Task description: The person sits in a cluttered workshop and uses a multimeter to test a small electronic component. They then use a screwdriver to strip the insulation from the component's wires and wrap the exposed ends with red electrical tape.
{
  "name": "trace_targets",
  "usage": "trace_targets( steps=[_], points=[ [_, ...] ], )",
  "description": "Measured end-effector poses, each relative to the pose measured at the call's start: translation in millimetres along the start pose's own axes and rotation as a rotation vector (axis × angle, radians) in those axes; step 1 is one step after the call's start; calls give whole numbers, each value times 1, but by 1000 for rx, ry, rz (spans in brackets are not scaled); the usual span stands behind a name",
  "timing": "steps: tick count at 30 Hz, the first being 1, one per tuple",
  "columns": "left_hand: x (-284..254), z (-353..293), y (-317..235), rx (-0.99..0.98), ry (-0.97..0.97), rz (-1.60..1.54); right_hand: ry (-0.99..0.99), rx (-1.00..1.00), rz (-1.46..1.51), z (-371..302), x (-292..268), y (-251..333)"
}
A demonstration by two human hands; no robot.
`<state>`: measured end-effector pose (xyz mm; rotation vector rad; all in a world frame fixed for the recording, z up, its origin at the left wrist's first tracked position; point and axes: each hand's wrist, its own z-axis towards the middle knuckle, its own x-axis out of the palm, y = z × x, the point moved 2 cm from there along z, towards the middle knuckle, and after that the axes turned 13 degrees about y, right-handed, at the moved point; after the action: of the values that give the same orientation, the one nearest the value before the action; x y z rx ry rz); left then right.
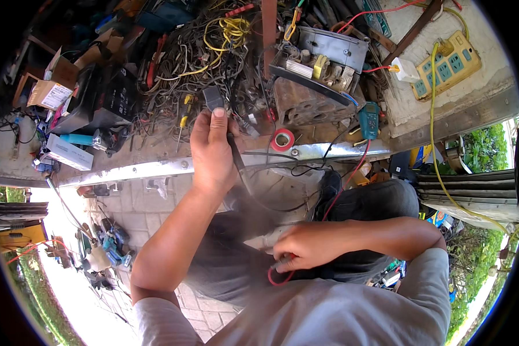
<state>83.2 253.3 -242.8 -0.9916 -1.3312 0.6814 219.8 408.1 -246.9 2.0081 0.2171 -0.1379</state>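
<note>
Cluttered workbench (155, 167) spans the upper frame. Tan cardboard box (52, 92) with a white label, upper left; flat white package (69, 153) below it. Left hand (213, 150), centre, fingers wrapped round a black probe (233, 153). Right hand (305, 245), lower centre, pinches a red lead (277, 279), its tip hidden.

Grey short-sleeved shirt, dark grey trousers, bare forearms.

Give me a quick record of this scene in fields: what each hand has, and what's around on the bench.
Left hand: raised over the bench, holding a black probe
Right hand: near the lap, closed on a red probe
Bench: cluttered with a wire tangle
Nearby: teal multimeter, red tape roll, yellow power strip
</note>
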Motion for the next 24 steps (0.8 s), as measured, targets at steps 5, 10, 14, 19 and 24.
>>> trace_targets(
  steps=[5,10,14,19,24],
  points=[
    [3,-12,-15,64,204,388,-64,-693,467,-53,-35,35],
    [24,-66,-4,161,650,843,-707,-819,908,-98,-60,-3],
    [29,-74,5,290,750,918,-1013,-723,607,-101,-57,21],
    [30,-76,5,344,722,1022,-1138,-729,51,-108,-56,12],
    [54,-78,-1,644,705,1423,-1090,-774,597,-100,-39,12]
  ],
)
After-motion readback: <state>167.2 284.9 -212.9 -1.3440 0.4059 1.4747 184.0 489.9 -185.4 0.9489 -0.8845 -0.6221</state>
